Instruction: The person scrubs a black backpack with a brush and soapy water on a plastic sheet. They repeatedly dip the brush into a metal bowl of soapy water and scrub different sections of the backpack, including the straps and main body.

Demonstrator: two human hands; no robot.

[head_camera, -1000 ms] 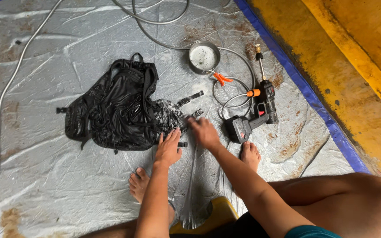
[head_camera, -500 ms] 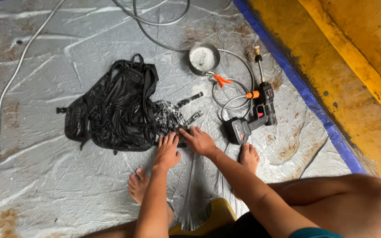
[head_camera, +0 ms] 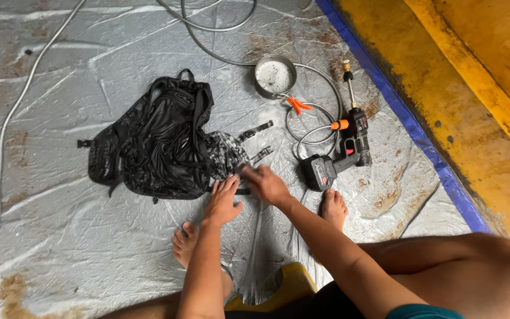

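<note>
My left hand (head_camera: 222, 201) lies flat, fingers spread, its grip open, pressing down on the near edge of the black backpack (head_camera: 154, 145), which lies flat on the grey tarp (head_camera: 60, 236) in front of me, its soapy, foamy patch just beyond my fingertips. My right hand (head_camera: 265, 183) sits just beside the left, on the same wet edge where the straps (head_camera: 258, 133) stick out; it is blurred, so I cannot tell whether its grip is closed on anything. To the right of my hands lies a black cordless spray gun (head_camera: 340, 156) with orange trim, its hose (head_camera: 308, 121) looping to a round metal bowl (head_camera: 274, 75). My bare feet rest on the tarp below my hands.
</note>
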